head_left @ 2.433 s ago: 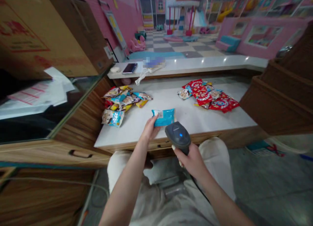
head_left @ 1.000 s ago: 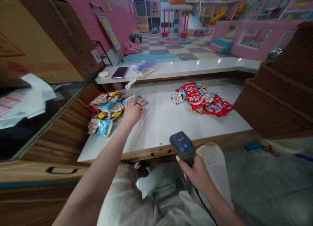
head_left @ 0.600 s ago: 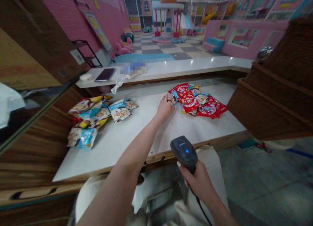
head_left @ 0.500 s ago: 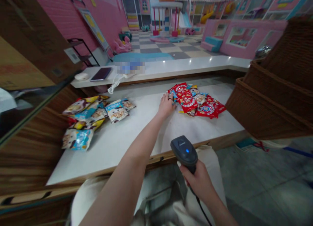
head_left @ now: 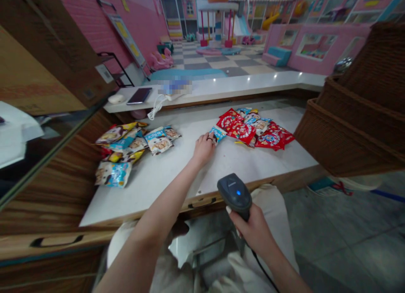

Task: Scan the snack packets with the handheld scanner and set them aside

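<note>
In front of me is a long white counter [head_left: 158, 196] with a wooden front edge, and a woven wicker basket [head_left: 348, 137] stands at its right side. Two piles of shiny plastic snack packets lie on it: a mostly red pile [head_left: 249, 132] and a mixed pile [head_left: 122, 151]. Smooth open surface remains between them and toward the near edge. My left hand [head_left: 203, 149] is open and flat, holding nothing, just beside one small blue packet [head_left: 217, 134]. My right hand [head_left: 255, 227] closes around one black barcode scanner [head_left: 234, 192].
</note>
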The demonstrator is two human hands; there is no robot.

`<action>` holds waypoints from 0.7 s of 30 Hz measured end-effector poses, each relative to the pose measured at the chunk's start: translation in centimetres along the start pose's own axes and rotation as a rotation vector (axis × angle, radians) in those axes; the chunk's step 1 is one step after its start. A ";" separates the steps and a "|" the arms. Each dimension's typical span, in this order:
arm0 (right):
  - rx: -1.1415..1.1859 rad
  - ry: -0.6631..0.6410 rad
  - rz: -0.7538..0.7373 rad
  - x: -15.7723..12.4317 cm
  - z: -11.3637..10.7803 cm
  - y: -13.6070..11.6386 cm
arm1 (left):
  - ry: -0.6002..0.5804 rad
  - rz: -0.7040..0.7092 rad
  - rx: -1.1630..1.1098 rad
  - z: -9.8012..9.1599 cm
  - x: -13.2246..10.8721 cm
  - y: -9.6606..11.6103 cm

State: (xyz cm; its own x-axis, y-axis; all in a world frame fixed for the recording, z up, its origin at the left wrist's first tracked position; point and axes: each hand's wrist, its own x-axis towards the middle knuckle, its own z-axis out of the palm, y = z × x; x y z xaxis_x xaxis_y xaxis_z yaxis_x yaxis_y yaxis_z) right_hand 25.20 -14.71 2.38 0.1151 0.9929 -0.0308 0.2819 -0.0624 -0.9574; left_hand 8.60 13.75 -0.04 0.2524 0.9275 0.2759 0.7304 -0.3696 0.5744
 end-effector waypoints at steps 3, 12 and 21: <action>-0.002 -0.003 -0.013 -0.5 0.0 -1.2 | 0.033 -0.012 -0.003 -1.6 -4.7 -0.3; -0.007 -0.017 -0.095 -2.3 0.7 -2.5 | 0.128 -0.065 -0.215 -2.9 -12.7 0.6; 0.007 -0.029 -0.039 -2.6 0.2 -2.6 | 0.277 -0.434 -1.193 -5.5 -13.2 1.1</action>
State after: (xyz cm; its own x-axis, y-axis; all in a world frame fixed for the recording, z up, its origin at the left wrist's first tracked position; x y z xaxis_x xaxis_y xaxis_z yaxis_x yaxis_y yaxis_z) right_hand 23.95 -17.10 4.87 0.0768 0.9970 -0.0016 0.2787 -0.0230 -0.9601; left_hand 2.58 0.85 1.17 -0.1041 0.9939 -0.0377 -0.3290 0.0013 0.9443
